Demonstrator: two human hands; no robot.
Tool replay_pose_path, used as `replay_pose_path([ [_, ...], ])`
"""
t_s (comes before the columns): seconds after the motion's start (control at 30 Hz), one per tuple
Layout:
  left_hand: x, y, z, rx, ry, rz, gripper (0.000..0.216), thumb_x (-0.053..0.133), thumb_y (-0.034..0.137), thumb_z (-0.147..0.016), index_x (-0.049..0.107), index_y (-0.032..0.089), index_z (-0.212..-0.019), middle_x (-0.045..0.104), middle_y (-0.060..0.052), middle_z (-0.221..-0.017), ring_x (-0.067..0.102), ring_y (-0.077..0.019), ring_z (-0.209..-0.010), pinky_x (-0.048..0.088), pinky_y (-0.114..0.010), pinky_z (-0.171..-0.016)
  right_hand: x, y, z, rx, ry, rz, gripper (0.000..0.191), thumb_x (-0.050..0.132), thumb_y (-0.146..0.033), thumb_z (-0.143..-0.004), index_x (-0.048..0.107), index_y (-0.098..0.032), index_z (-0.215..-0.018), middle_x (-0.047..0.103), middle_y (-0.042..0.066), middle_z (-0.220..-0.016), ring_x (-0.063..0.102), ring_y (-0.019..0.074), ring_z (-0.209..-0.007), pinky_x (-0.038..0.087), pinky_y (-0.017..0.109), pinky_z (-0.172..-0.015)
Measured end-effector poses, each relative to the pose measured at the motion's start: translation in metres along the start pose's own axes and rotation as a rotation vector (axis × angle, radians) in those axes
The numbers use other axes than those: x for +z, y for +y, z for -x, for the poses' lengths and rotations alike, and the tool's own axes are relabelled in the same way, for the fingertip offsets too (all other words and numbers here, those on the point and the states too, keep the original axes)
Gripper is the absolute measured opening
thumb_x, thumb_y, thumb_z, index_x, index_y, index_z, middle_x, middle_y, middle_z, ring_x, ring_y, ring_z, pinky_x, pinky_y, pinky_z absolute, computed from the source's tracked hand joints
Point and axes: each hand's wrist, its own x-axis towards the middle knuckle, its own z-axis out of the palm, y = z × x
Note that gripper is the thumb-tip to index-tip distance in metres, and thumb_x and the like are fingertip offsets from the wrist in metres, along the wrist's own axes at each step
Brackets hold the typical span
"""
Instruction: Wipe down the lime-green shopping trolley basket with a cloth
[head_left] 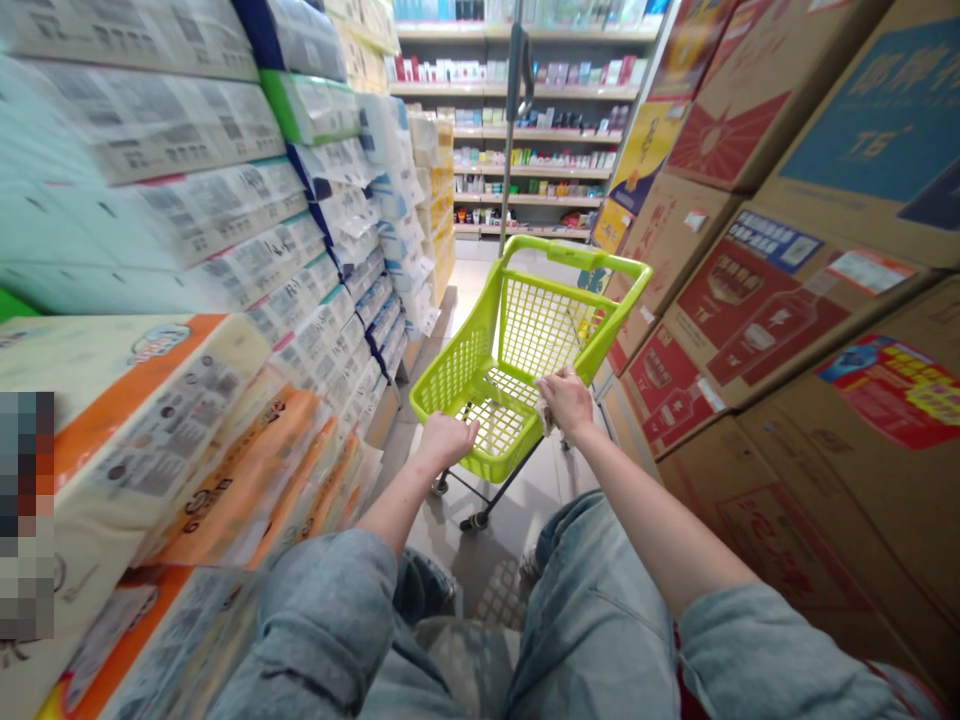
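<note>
A lime-green plastic shopping cart [525, 330] on small wheels stands in a narrow aisle ahead of me. My left hand [448, 440] is closed around the cart's near rim on the left. My right hand [568, 400] is closed on the near rim on the right, with a bit of crumpled white paper or cloth under its fingers. The basket of the cart looks empty through its mesh. My knees in blue jeans show below.
Stacked tissue packs [187, 330] wall the left side, orange-and-white ones nearest. Piled cardboard boxes [787, 300] with red and blue labels wall the right. A grey pole [512, 120] rises behind the cart. Product shelves [525, 130] cross the aisle's far end. Tiled floor [465, 290] runs ahead.
</note>
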Motion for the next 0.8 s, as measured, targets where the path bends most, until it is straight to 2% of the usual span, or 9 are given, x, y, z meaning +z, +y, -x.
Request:
replay_pose_path([
  [0.1,0.009,-0.004,-0.001,-0.065,0.0,-0.017,0.058,0.021,0.033,-0.097,0.071,0.011,-0.079,0.07,-0.015,-0.074,0.067,-0.0229,-0.076,0.043,-0.033,-0.068,0.002,0.0,-0.004,0.005,-0.011,0.012,0.03,0.049,-0.036,-0.089,0.063,-0.019,-0.068,0.055,0.004,-0.09,0.044,0.012,-0.069,0.029,0.025,-0.059],
  [0.2,0.013,0.002,-0.002,-0.062,0.011,-0.009,0.054,0.024,0.031,-0.096,0.071,0.011,-0.08,0.071,-0.015,-0.074,0.068,-0.0237,-0.076,0.043,-0.032,-0.066,0.003,0.0,-0.008,0.036,0.008,0.036,0.03,0.049,-0.035,-0.089,0.064,-0.019,-0.069,0.056,0.004,-0.092,0.044,0.0125,-0.07,0.029,0.025,-0.06],
  [0.33,0.011,0.013,-0.006,-0.056,0.022,0.001,0.05,0.025,0.025,-0.094,0.071,0.01,-0.084,0.071,-0.016,-0.075,0.068,-0.025,-0.075,0.042,-0.034,-0.065,0.005,-0.002,-0.01,0.068,0.046,0.055,0.028,0.05,-0.034,-0.089,0.066,-0.018,-0.073,0.056,0.005,-0.094,0.044,0.0133,-0.072,0.029,0.025,-0.061],
  [0.43,0.006,0.02,-0.007,-0.118,0.023,0.031,0.054,0.022,0.025,-0.094,0.072,0.009,-0.082,0.07,-0.017,-0.076,0.068,-0.0262,-0.076,0.042,-0.036,-0.066,0.009,-0.005,-0.004,0.083,0.075,0.014,0.03,0.047,-0.036,-0.091,0.068,-0.019,-0.078,0.055,0.005,-0.095,0.046,0.0128,-0.071,0.031,0.025,-0.061],
  [0.57,-0.002,0.026,-0.005,-0.214,0.02,0.089,0.053,0.023,0.026,-0.094,0.072,0.007,-0.084,0.071,-0.018,-0.079,0.067,-0.0257,-0.078,0.042,-0.037,-0.069,0.016,-0.018,0.019,0.058,0.121,-0.086,0.036,0.042,-0.041,-0.093,0.069,-0.019,-0.083,0.053,0.005,-0.093,0.049,0.0125,-0.072,0.035,0.025,-0.062],
  [0.8,-0.005,0.028,-0.001,-0.239,0.006,0.081,0.054,0.022,0.026,-0.094,0.071,0.006,-0.088,0.071,-0.019,-0.082,0.068,-0.0268,-0.081,0.041,-0.037,-0.069,0.025,-0.056,0.084,-0.026,0.211,-0.167,0.037,0.038,-0.041,-0.095,0.069,-0.021,-0.095,0.054,0.007,-0.094,0.055,0.0149,-0.08,0.044,0.025,-0.067],
])
